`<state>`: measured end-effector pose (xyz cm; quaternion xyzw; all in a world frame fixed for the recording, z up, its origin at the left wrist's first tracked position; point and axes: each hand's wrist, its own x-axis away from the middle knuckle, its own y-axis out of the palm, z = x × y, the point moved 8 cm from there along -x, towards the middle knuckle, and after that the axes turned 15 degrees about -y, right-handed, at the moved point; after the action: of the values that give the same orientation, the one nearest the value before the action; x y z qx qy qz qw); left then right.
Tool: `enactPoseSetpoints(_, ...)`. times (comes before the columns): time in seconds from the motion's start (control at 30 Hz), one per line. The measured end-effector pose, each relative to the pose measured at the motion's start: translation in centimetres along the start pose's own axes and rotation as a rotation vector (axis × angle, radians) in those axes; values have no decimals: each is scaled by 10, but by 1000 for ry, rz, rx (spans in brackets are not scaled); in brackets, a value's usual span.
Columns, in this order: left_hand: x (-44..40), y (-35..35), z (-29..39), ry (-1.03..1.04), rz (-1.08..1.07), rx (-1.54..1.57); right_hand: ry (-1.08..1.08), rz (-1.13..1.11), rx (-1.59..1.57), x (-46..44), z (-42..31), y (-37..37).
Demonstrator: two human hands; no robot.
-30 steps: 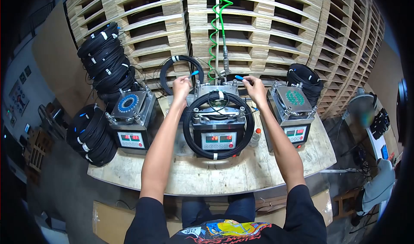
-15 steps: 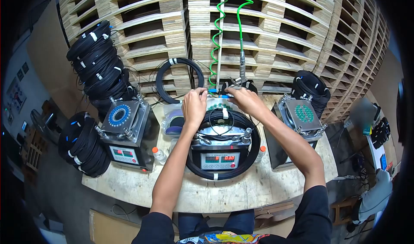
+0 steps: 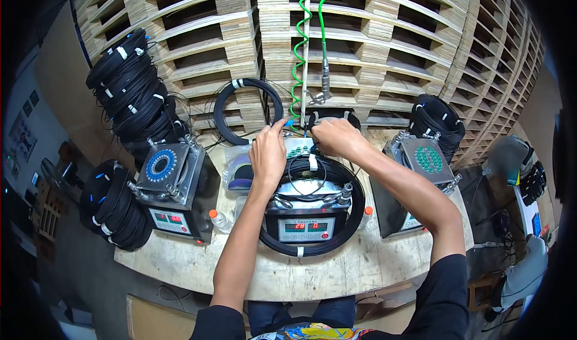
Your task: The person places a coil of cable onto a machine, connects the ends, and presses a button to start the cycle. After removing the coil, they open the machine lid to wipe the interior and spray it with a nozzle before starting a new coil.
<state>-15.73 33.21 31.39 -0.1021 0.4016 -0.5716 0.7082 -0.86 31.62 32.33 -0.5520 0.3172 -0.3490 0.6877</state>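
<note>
My left hand (image 3: 268, 152) is closed, with a small blue fibre-optic connector (image 3: 289, 123) showing at its fingertips. Across from it, my right hand (image 3: 338, 138) has its fingers curled together just above the middle polishing machine; whatever they grip is hidden. Below both hands, a coil of black cable (image 3: 354, 220) is draped around the polishing machine (image 3: 285, 223), whose red digits are lit. Green-ringed fittings (image 3: 296, 152) show on its top plate, between the hands. Behind the right hand, a metal air gun (image 3: 325, 85) hangs from a green hose.
Similar machines stand left (image 3: 180, 190) and right (image 3: 393, 199). Stacked black cable coils (image 3: 129, 94) rise at the left, with another coil (image 3: 436, 124) at the right. Orange-capped bottles (image 3: 221, 221) flank the middle machine. Wooden pallets (image 3: 240, 33) form the back wall. A person sits far right.
The air gun, earlier at my right hand, now hangs higher and apart from it. My right hand has curled and shifted slightly left. The middle display's digits have changed.
</note>
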Motion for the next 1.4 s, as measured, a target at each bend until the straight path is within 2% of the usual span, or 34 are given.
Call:
enactPoseSetpoints(0.13, -2, 1, -6, -83, -24, 2, -77, -61, 91, -26, -14, -4)
enactPoseSetpoints(0.37, -1, -2, -7, -135, -76, 32, -49, -105, -6, -29, -11, 15)
enactPoseSetpoints(0.4, 0, -2, -7, -134, -79, 31, -55, -54, -77, -26, -7, 15)
enactPoseSetpoints(0.47, 2, -2, 0, -39, -61, -10, -59, 2, -144, -18, -1, 22)
enactPoseSetpoints(0.53, 1, -2, 4, -2, -73, -17, 29, 195, -334, -7, 11, 32)
enactPoseSetpoints(0.6, 1, -1, 4, 26, -85, -23, 66, 211, -401, -1, 17, 53)
enactPoseSetpoints(0.67, 1, 2, 10, 158, -124, -70, 186, 365, -691, 8, 31, 72)
enactPoseSetpoints(0.7, 3, -3, 17, 176, -145, -104, 190, 390, -731, 10, 30, 73)
enactPoseSetpoints(0.73, 2, -5, 17, 175, -142, -105, 186, 390, -730, 12, 27, 75)
enactPoseSetpoints(0.8, 4, -3, 23, 307, -202, -162, 381, 408, -731, 22, 33, 80)
enactPoseSetpoints(0.87, 0, 3, 21, 326, -238, -178, 384, 417, -745, 24, 29, 76)
enactPoseSetpoints(0.93, 2, 15, 22, 429, -282, -268, 402, 427, -748, 25, 30, 77)
enactPoseSetpoints(1.1, -6, 22, 24, 463, -289, -344, 417, 436, -742, 29, 26, 70)
enactPoseSetpoints(1.2, -9, 24, 37, 545, -326, -409, 427, 439, -748, 30, 27, 71)
enactPoseSetpoints(1.27, -7, 26, 52, 678, -353, -499, 432, 438, -752, 30, 27, 71)
enactPoseSetpoints(1.4, -9, 36, 64, 722, -391, -634, 407, 458, -741, 27, 32, 79)
